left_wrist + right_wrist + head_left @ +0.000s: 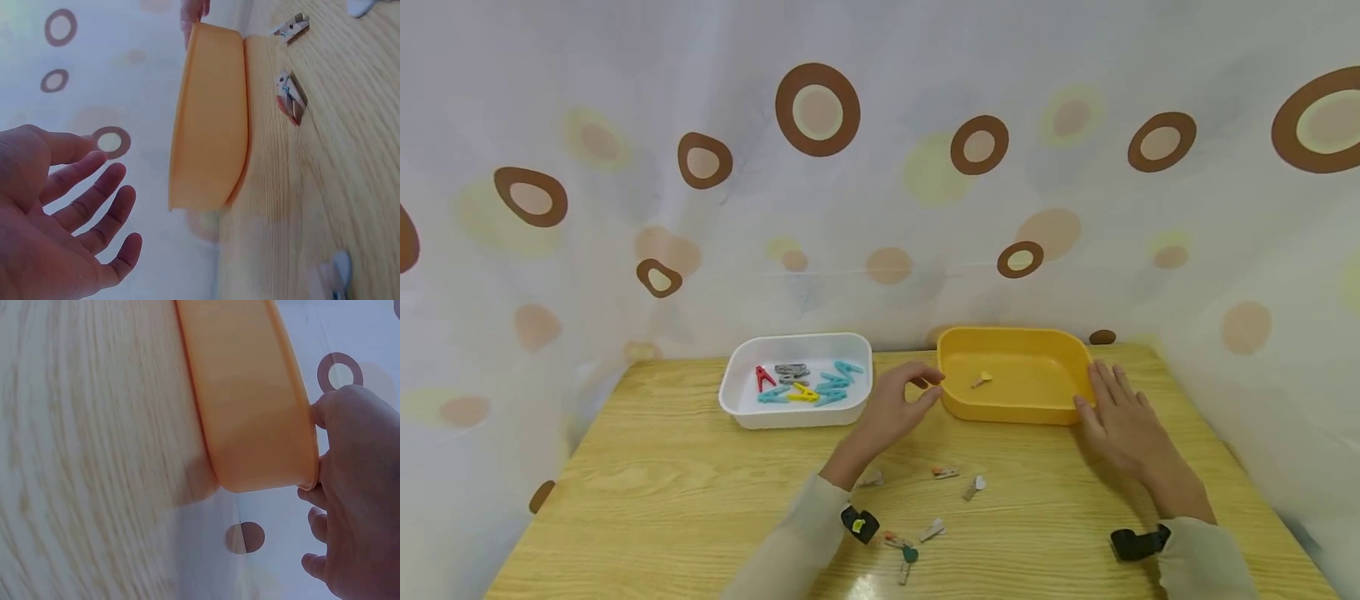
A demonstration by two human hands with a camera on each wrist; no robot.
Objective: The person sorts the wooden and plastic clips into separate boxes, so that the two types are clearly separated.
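Observation:
My left hand (895, 404) hovers by the left end of a yellow tray (1000, 413), fingers loosely bent. In the left wrist view nothing lies between its fingers, and a gap shows between hand and tray. My right hand (1123, 429) holds the tray's right front corner, thumb over the rim (306, 425) and fingers along the outer side. One small wooden clothespin with a yellow heart (981, 380) lies inside the tray. Several more small clothespins are scattered on the table, among them one with a white heart (975, 487), an orange-topped one (945, 472) and one with a green heart (908, 563).
A white tray (797, 417) stands left of the yellow one, holding turquoise, grey, red and yellow clothespins (803, 392). Both trays are near the back edge of the wooden table (662, 475). A patterned curtain (880, 208) hangs behind and at the sides.

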